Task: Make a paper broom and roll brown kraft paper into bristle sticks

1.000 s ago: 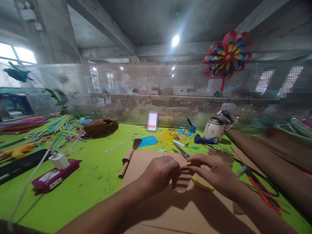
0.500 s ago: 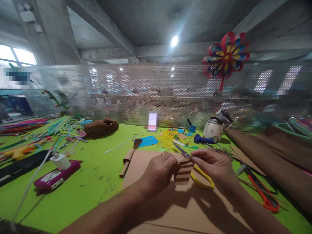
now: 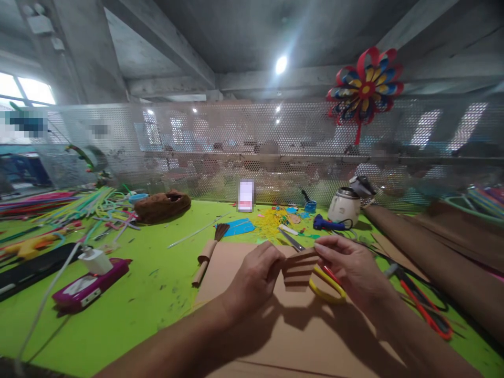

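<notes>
Between my hands is a piece of brown paper [image 3: 298,273] with dark stripes across it, perhaps slits or folds. My left hand [image 3: 254,273] is closed on its left end. At the upper right end, my right hand [image 3: 352,265] pinches the paper between thumb and fingers. Scissors [image 3: 290,240] with yellow and red handles lie just beneath, blades pointing away, partly covered by the paper and right hand. Under everything spreads a large brown paper sheet [image 3: 228,257]. On its left edge rests a rolled brown paper piece [image 3: 206,253] with a dark fringed tip [image 3: 221,230].
A magenta power strip [image 3: 94,283] with a white plug is at left. Yellow shreds [image 3: 273,220] and blue paper [image 3: 241,227] lie ahead. To the right are a blue-handled tool [image 3: 328,223], a cream pot [image 3: 344,207] and red-handled pliers [image 3: 423,304]. A phone [image 3: 246,196] stands at the back.
My right hand's fingertips have shifted slightly right and up along the brown paper, which now stretches more between my hands. The scissors stay nearly where they were.
</notes>
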`<state>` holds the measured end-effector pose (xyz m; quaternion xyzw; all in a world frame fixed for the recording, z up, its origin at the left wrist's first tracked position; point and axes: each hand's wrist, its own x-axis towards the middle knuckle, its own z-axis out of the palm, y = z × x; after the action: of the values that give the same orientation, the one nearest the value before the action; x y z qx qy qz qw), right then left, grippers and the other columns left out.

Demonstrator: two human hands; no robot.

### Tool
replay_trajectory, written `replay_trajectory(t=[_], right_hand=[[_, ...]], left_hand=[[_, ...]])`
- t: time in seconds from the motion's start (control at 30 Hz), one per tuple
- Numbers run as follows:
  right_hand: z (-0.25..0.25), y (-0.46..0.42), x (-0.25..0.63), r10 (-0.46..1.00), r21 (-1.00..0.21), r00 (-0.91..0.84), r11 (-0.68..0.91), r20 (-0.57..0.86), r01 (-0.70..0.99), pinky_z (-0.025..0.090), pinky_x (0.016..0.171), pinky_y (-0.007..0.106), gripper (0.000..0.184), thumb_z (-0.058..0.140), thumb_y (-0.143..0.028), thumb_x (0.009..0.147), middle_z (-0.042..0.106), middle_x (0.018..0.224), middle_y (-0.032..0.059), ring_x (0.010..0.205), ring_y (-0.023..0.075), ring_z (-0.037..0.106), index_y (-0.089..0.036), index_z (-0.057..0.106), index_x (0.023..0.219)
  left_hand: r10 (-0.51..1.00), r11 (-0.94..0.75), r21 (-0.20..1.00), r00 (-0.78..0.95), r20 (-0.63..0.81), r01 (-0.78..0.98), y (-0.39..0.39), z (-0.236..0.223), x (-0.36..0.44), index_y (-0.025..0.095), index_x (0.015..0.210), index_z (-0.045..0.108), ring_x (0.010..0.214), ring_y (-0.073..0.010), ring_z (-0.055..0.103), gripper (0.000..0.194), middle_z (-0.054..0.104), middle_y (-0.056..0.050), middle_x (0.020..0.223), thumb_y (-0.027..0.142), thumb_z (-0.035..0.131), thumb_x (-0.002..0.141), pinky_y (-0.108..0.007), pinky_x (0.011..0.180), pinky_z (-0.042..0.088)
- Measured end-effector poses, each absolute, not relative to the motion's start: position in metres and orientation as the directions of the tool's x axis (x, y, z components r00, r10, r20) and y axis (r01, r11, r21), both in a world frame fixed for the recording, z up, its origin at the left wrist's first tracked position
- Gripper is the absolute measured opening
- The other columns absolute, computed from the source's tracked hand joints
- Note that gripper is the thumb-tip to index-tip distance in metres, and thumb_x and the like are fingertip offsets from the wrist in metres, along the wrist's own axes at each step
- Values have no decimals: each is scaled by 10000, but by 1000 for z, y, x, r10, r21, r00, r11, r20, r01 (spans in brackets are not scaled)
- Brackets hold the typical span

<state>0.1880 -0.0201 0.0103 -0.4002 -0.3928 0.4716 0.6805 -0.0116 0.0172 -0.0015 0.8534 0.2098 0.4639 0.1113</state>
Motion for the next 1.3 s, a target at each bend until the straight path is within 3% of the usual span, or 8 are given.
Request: replay_trajectory(t=[0.2, 0.3, 0.4, 0.7, 0.83, 1.0, 1.17, 1.3], right_hand=[[11, -21, 189, 948, -951, 231, 259, 217, -169, 503, 633, 299, 320, 800, -365, 612, 662, 696, 37, 646, 158, 607, -150, 680, 816], [10, -22, 186, 943, -951, 127, 298, 306, 81, 499, 704, 329, 324, 733, -378, 687, 684, 814, 60, 744, 184, 621, -160, 681, 921], [9, -23, 184, 913, -874, 50, 369, 404, 316, 487, 671, 313, 211, 678, -340, 733, 682, 778, 50, 703, 176, 613, -168, 705, 852], [14, -22, 197, 834, -598, -123, 481, 539, 641, 414, 589, 295, 188, 579, -283, 803, 640, 663, 45, 624, 167, 565, -162, 666, 690], [17, -21, 200, 823, -546, -146, 486, 549, 683, 381, 559, 276, 240, 577, -314, 799, 590, 615, 31, 581, 151, 516, -163, 593, 614], [18, -22, 199, 880, -626, -105, 408, 463, 664, 319, 493, 256, 299, 570, -386, 774, 534, 534, 8, 501, 124, 434, -169, 572, 569], [16, -22, 196, 924, -715, -72, 338, 375, 612, 293, 483, 245, 295, 573, -394, 761, 498, 523, -9, 508, 112, 405, -165, 580, 576], [12, -20, 197, 956, -822, -65, 280, 287, 496, 257, 446, 231, 312, 600, -409, 768, 443, 481, -42, 457, 86, 357, -169, 545, 577]], left_hand=[[495, -868, 420, 518, 697, 265, 19, -3, -11, 170, 750, 488, 657, -128, 458, 155, 531, -24, 718, 141, 424, 888, -257, 615, 383], [549, -831, 481, 550, 629, 279, 20, -4, -12, 171, 768, 490, 672, -130, 468, 133, 543, -25, 736, 134, 421, 876, -256, 627, 391], [591, -795, 533, 569, 572, 290, 20, -3, -12, 171, 758, 487, 655, -121, 457, 146, 530, -11, 719, 147, 411, 881, -244, 623, 386], [746, -565, 783, 566, 350, 261, 32, 0, -10, 162, 707, 508, 591, -109, 472, 141, 504, 19, 625, 230, 494, 830, -225, 564, 371], [758, -458, 873, 585, 287, 165, 35, 1, -9, 159, 693, 503, 559, -106, 478, 132, 489, 23, 595, 230, 514, 803, -225, 538, 382], [759, -355, 930, 611, 225, 99, 35, 2, -8, 145, 687, 536, 560, -97, 468, 101, 502, 15, 607, 195, 549, 774, -224, 541, 387], [698, -592, 763, 639, 323, 260, 24, 4, -7, 165, 892, 670, 695, -133, 526, 178, 645, -48, 809, 275, 543, 831, -252, 627, 402], [663, -605, 745, 698, 273, 283, 17, 6, -6, 157, 809, 685, 629, -117, 504, 229, 644, -32, 724, 258, 486, 861, -238, 594, 376]])
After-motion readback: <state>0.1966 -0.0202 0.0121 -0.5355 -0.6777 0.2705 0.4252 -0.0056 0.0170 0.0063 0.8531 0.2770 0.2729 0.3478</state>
